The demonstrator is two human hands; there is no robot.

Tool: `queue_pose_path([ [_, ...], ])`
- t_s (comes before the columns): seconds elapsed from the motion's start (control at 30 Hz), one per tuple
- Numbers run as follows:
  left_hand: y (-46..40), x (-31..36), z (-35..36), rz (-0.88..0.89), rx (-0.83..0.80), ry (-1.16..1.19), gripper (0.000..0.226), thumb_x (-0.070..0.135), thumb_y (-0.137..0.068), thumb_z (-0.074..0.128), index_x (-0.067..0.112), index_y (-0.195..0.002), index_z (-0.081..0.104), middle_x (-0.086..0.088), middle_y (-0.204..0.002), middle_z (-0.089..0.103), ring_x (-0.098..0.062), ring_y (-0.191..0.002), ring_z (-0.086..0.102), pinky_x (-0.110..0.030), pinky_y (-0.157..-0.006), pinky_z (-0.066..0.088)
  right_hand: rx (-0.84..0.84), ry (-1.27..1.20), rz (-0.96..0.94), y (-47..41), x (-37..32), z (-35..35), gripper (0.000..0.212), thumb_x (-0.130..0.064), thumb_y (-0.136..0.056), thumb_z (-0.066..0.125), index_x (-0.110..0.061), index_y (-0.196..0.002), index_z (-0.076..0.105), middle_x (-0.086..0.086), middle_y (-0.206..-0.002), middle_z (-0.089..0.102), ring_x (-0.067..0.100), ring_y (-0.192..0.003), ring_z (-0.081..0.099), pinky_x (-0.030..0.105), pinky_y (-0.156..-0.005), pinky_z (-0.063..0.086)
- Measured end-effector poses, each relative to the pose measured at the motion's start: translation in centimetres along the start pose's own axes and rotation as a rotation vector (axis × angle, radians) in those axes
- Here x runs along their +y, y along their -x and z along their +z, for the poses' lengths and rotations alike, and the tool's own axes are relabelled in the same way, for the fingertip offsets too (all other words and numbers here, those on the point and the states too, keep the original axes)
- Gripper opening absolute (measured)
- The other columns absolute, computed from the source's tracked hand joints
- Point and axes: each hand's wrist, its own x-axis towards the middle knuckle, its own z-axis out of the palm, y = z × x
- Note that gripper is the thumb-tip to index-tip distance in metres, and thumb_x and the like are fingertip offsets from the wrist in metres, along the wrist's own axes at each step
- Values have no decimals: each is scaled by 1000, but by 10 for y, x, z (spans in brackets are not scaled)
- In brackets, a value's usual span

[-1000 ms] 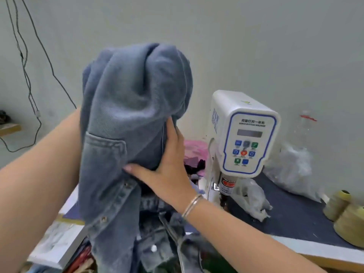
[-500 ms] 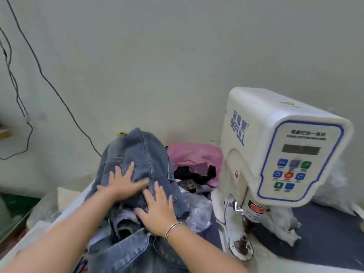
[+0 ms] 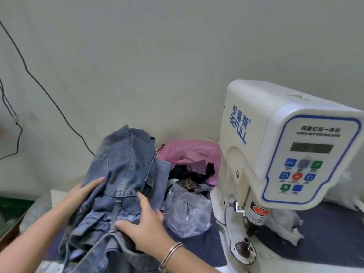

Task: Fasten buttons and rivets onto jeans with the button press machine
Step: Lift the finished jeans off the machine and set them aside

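Observation:
A heap of blue jeans [image 3: 122,170] lies on the table left of the white button press machine [image 3: 275,154]. My left hand [image 3: 78,196] rests flat on the left side of the heap, fingers straight. My right hand [image 3: 145,227], a bangle on its wrist, lies spread on the folded denim lower down, fingers extended. The machine's lower die [image 3: 245,243] stands bare at the front of its base, apart from both hands.
A clear plastic bag [image 3: 187,213] sits between the jeans and the machine. Behind it lie a pink bag [image 3: 189,152] and dark scraps. A crumpled white bag [image 3: 285,223] is under the machine's head. Black cables [image 3: 49,95] hang on the wall at left.
The jeans, held up in the air a second ago, now lie on the heap. Both hands have slid lower on the denim, still flat on it.

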Motion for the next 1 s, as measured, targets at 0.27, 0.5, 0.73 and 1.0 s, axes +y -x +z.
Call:
queue_pose_path([
  [0.27, -4, 9, 5, 63, 148, -311, 52, 35, -87, 66, 6, -128, 52, -22, -125, 59, -36, -111, 57, -44, -92, 45, 34, -61, -37, -8, 13, 30, 74, -39, -92, 54, -42, -150, 8, -11, -134, 29, 9, -122, 39, 28, -105, 36],
  [0.5, 60, 52, 108, 811, 300, -718, 41, 34, -83, 58, 19, -121, 61, -9, -134, 51, -31, -127, 44, -53, -107, 32, 105, 10, -122, 31, 43, 10, 61, -34, -85, 59, -36, -142, 38, -11, -143, 31, -2, -135, 26, 13, -110, 20],
  [0.73, 58, 4, 170, 746, 152, -1440, 57, 20, -94, 38, 15, -149, 25, -6, -155, 24, -25, -145, 17, -50, -118, -2, 136, 299, -7, 86, 91, -47, 32, -32, -89, 53, -33, -120, 60, -23, -138, 35, -12, -122, 35, 2, -96, 29],
  [1.0, 48, -9, 148, 717, 59, -1740, 62, 24, -99, 28, 11, -153, 1, -9, -162, -6, -28, -148, -11, -55, -115, -11, -118, 531, -119, 98, 91, -63, 46, -26, -99, 45, -22, -144, 40, -7, -160, 8, 9, -146, 7, 10, -103, -13],
])
